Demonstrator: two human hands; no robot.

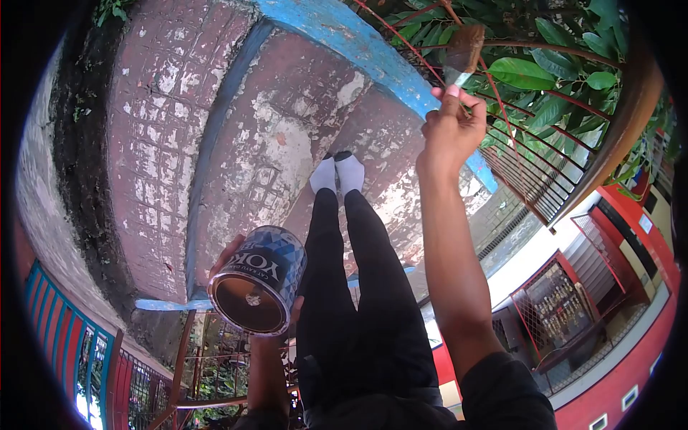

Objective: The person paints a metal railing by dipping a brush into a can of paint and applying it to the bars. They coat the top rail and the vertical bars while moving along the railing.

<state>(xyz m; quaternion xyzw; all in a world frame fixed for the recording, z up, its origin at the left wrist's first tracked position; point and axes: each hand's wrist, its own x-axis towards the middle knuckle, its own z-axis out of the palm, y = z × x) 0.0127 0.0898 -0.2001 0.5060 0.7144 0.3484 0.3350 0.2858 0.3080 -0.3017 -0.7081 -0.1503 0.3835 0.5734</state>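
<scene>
Head view: at one o'clock pinching a brush (466, 49), bristle-end up, in the right hand (455, 129), and at eight o'clock clasping a paint can (269, 252) around its side with the left hand (226, 254), near dark trousers (394, 333).

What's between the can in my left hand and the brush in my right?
Between the can and the brush, the head view shows your lower legs, white socks and patchy, weathered ground.
</scene>
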